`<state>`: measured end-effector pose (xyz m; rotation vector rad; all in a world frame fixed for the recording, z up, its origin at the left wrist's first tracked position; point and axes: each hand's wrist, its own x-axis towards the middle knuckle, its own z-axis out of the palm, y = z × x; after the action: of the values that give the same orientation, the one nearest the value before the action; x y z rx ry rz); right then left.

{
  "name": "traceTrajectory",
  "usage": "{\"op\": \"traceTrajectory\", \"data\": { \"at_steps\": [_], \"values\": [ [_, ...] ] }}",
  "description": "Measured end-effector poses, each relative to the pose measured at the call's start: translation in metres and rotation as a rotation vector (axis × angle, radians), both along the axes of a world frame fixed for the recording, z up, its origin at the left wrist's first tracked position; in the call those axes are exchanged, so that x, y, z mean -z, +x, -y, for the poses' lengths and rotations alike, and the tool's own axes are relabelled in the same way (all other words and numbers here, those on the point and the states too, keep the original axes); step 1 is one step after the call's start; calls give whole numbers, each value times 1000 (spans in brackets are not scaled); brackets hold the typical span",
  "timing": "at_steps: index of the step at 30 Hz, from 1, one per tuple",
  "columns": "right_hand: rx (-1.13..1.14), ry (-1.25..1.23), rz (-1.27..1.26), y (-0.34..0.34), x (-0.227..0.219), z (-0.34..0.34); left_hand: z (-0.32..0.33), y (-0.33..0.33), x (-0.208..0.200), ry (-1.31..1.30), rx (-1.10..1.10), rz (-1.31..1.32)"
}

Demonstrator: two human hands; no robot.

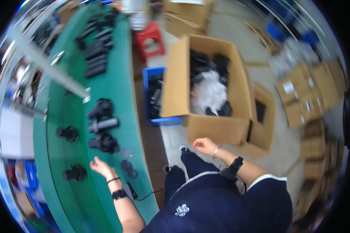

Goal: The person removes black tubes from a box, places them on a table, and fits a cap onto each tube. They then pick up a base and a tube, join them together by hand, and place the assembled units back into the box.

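A black cylindrical plastic part (75, 173) is set left of the left hand (101, 167) fingers; small dark round caps (127, 167) are laid right of them, on the green table (120, 93).

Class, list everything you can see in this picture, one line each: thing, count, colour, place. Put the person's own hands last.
Table: one, green, left half.
Camera-like parts: several, black, on the table ahead of the left hand.
Round caps: a few, dark, near the table's edge.
Large carton: one, brown, open, on the floor at centre, holding black and white items.
Crate: one, blue, between table and large carton.
Stool: one, red, at top.
Stacked cartons: several, brown, right.
Left hand: empty, over the table.
Right hand: empty, beside the large carton.
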<state>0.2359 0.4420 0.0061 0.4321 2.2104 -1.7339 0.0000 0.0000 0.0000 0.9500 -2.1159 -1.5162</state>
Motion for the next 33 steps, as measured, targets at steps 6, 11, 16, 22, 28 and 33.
{"op": "traceTrajectory", "data": {
  "at_steps": [6,11,16,22,28,33],
  "values": [
    [109,232,238,200,61,-142,-185,125,-28,229,459,-129],
    [226,270,285,315,88,-198,-362,220,-32,549,1016,94],
    [120,503,400,422,92,-278,-546,341,-6,567,1277,546],
    [-108,443,466,481,115,-385,-726,451,71,864,1448,1143],
    [233,673,434,496,120,-571,-850,504,172,945,1058,1394],
    [697,494,328,550,114,-672,-922,516,242,792,970,1447]
  ]
}}
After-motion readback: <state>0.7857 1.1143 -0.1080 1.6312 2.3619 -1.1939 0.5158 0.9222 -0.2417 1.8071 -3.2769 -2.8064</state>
